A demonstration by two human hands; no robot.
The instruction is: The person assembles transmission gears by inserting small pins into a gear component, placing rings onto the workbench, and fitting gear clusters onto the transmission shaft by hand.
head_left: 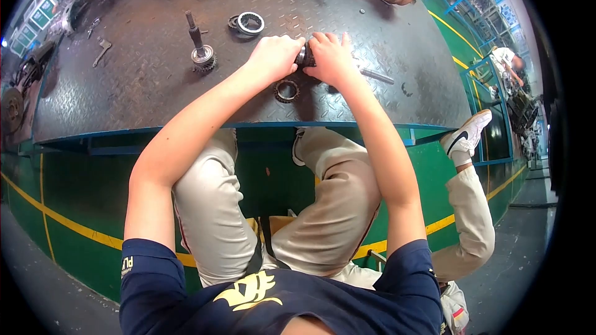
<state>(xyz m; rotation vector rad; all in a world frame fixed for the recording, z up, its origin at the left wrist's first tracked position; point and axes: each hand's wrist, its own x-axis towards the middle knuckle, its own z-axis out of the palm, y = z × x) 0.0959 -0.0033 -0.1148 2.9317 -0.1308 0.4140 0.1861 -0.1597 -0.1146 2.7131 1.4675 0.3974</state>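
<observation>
The left hand (274, 58) and right hand (330, 60) meet over the counter (136, 96), a little nearer its right edge than its left. The fingers of both are bent around a dark gear (302, 57), holding it from either side. Between it and the near edge lies a toothed ring (279, 95). Toward the left edge stands a shaft (196, 38), slightly tilted; a pale ring (261, 23) lies nearer the far edge. A rod (377, 74) points from the right wrist toward the right edge; whether they touch, I cannot tell.
</observation>
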